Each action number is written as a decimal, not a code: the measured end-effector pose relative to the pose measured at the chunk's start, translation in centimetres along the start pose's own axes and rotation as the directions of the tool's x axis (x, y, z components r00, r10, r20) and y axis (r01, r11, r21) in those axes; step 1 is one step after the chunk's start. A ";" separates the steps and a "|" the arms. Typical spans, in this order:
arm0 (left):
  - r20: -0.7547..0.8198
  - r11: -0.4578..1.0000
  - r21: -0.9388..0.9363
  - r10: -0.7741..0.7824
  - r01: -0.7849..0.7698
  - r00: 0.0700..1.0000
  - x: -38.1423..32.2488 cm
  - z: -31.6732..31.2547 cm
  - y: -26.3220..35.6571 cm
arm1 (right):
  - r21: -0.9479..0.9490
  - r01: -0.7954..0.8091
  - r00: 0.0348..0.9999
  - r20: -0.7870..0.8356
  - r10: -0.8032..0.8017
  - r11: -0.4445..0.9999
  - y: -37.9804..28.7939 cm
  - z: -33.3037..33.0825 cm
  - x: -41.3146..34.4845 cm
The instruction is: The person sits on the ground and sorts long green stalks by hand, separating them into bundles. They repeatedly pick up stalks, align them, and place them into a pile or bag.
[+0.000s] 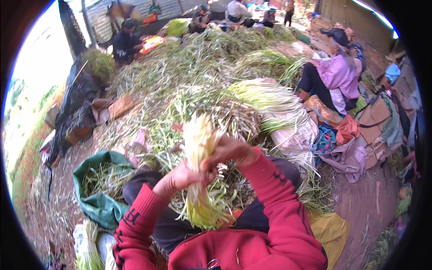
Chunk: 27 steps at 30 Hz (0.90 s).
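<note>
A thick bundle of pale yellow-green leafy stalks (201,135) stands upright between my hands, its whitish ends up and its greener ends down over my lap. My left hand (184,177) grips it around the middle from the left. My right hand (227,153) closes on it from the right, slightly higher, the fingers of both meeting at the front. Beyond, to the right, many long pale stalks (273,101) lie spread on a whitish woven sack (297,136). Tied-looking bundles (88,248) lie at the lower left.
A green woven sack (79,182) holding loose leaves stands beside my left knee. Heaped leaves (189,57) cover the ground ahead. A person in a pink checked top (341,74) sits at right; others sit farther back. A yellow sack (329,233) lies at lower right.
</note>
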<state>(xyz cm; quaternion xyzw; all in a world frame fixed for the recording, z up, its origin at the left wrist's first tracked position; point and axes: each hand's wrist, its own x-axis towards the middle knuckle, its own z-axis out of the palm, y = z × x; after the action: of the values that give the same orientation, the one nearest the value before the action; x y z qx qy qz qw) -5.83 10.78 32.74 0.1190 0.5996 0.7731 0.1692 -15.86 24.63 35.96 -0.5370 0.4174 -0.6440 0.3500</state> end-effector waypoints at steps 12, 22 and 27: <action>-0.228 0.921 0.358 0.243 -0.151 0.943 1.4 -1.7 -0.1 | -0.750 0.063 0.766 -0.387 -0.514 0.659 -5.9 -2.1 1.6; -0.562 0.670 0.740 0.662 -0.056 0.495 2.5 -0.6 -16.4 | -0.091 0.263 0.698 -0.669 -0.255 0.960 0.0 0.5 4.2; -0.568 0.774 0.629 0.395 0.072 0.722 0.0 -0.4 -21.8 | 0.022 0.362 0.552 -0.811 -0.195 0.932 0.0 -5.8 5.0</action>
<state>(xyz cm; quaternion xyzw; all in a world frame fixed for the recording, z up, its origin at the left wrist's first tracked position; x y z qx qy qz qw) -3.38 15.25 11.55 -0.0654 0.8215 0.5372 -0.1798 -22.48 21.04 37.50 -0.2168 0.3759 -0.8983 0.0684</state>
